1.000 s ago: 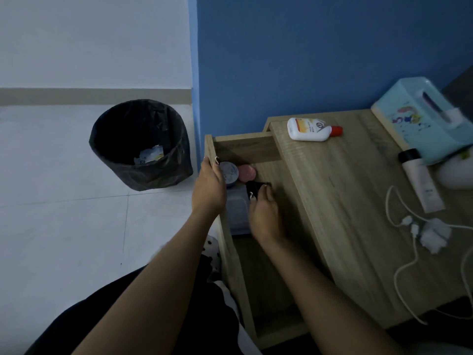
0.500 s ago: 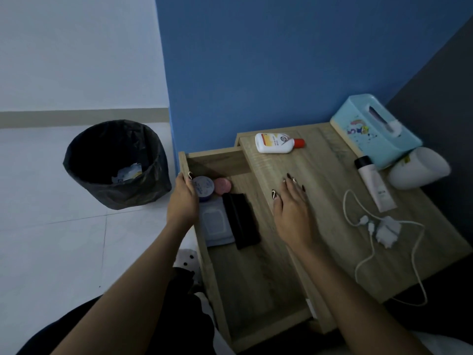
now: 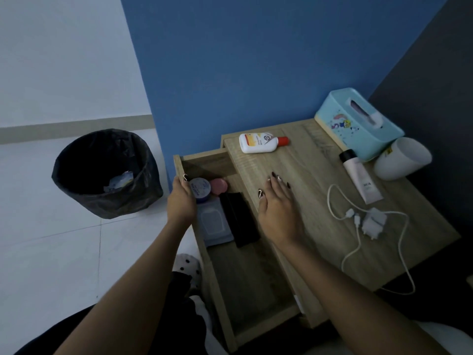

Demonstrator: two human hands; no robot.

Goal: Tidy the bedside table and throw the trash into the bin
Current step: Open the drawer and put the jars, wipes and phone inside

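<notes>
The wooden bedside table [image 3: 304,221] has its drawer [image 3: 245,278] pulled out to the left. My left hand [image 3: 180,201] grips the drawer's front panel. My right hand [image 3: 277,203] hovers flat over the tabletop's left edge, fingers spread and holding nothing. In the drawer lie a round blue-lidded jar [image 3: 201,189], a pink jar [image 3: 218,186], a grey wipes pack [image 3: 213,222] and a black case [image 3: 239,219]. On top lie a white bottle with a red cap [image 3: 259,142], a white tube with a black cap [image 3: 361,176] and a white charger with cable [image 3: 372,221].
A black-lined bin [image 3: 106,172] with some paper in it stands on the white tiled floor left of the table. A light blue tissue box [image 3: 358,124] and a white tipped cup [image 3: 401,158] sit at the table's back right. A blue wall rises behind.
My right hand has let go of the black case in the drawer and risen over the tabletop, moving slightly right. My left hand has stayed on the drawer front.
</notes>
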